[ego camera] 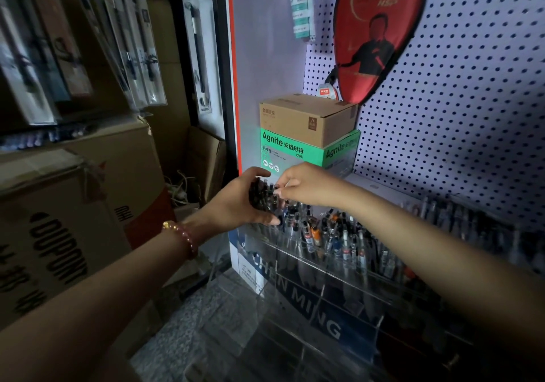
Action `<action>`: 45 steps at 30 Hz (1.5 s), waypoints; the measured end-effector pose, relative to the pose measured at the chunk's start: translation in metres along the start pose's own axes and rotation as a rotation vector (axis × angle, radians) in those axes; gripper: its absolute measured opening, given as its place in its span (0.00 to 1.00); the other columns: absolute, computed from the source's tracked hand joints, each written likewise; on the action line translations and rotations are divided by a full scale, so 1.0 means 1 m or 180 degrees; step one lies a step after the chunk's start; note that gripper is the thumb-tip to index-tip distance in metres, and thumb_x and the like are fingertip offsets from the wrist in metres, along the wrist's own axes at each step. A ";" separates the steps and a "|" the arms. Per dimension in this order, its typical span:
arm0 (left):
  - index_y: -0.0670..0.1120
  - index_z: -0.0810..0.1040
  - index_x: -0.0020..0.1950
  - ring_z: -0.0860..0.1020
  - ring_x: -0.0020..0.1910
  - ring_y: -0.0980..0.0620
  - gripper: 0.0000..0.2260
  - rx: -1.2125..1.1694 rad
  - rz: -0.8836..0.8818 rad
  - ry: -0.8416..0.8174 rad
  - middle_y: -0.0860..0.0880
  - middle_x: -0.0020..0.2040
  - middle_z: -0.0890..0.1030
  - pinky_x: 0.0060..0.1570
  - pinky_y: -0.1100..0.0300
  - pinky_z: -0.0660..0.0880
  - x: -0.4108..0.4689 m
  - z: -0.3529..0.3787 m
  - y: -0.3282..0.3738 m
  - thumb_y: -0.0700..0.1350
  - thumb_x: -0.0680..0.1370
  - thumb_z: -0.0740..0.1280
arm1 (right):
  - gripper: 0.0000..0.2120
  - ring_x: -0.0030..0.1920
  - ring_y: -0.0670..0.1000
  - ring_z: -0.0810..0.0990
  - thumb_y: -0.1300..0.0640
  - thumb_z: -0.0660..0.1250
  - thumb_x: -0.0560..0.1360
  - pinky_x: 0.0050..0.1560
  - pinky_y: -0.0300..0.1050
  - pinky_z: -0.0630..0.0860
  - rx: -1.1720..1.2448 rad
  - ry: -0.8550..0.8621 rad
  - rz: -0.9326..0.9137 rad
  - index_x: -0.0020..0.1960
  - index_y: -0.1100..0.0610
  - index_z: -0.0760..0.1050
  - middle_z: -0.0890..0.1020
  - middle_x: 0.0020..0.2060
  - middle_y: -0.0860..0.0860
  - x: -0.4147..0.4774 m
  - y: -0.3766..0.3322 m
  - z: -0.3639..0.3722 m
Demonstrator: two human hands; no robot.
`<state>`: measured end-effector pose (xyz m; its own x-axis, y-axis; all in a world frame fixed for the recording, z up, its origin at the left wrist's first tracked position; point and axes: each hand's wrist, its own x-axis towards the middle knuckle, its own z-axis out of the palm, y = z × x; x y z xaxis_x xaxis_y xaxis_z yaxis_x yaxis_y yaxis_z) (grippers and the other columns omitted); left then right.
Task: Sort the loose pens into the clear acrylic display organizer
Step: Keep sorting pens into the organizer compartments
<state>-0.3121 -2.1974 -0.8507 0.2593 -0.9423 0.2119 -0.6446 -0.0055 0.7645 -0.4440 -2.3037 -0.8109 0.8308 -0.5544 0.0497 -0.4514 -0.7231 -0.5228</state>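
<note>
My left hand (236, 198) grips a thick bundle of dark pens (262, 197) upright, just above the left end of the clear acrylic organizer (348, 290). My right hand (306, 187) reaches in from the right and pinches the top of one pen in that bundle. Below the hands, the organizer's back rows hold several pens (333, 234) standing on end, some with orange or blue parts. Its front compartments look dark and their contents are hard to make out.
A green Agnite box (298, 148) with a brown carton (306, 119) on top stands right behind the hands. A red paddle case (377, 27) hangs on the white pegboard (472, 101). Large cardboard boxes (59, 219) stand at the left.
</note>
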 end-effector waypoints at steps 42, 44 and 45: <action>0.50 0.79 0.51 0.74 0.56 0.55 0.08 0.0984 0.1391 -0.0149 0.54 0.52 0.78 0.55 0.64 0.67 0.051 0.114 0.124 0.41 0.74 0.65 | 0.13 0.48 0.47 0.76 0.57 0.63 0.79 0.46 0.37 0.73 -0.0027 -0.0631 0.1170 0.63 0.56 0.75 0.78 0.43 0.45 -0.079 0.161 -0.120; 0.49 0.79 0.50 0.75 0.54 0.58 0.08 0.0995 0.1300 -0.0380 0.55 0.52 0.78 0.52 0.69 0.67 0.058 0.127 0.132 0.38 0.76 0.65 | 0.13 0.47 0.46 0.77 0.57 0.64 0.79 0.45 0.37 0.74 -0.0098 -0.0540 0.1004 0.63 0.55 0.75 0.78 0.44 0.45 -0.082 0.168 -0.123; 0.48 0.80 0.51 0.75 0.54 0.59 0.07 0.1030 0.1264 -0.0513 0.54 0.52 0.80 0.50 0.71 0.67 0.062 0.134 0.136 0.38 0.77 0.65 | 0.12 0.46 0.46 0.77 0.58 0.63 0.79 0.45 0.36 0.74 -0.0195 -0.0524 0.0904 0.62 0.53 0.75 0.78 0.46 0.45 -0.083 0.173 -0.123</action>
<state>-0.4802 -2.3016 -0.8150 -0.1467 -0.9322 0.3310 -0.8659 0.2828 0.4126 -0.6313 -2.4331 -0.8001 0.7082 -0.6670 -0.2315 -0.6870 -0.5754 -0.4438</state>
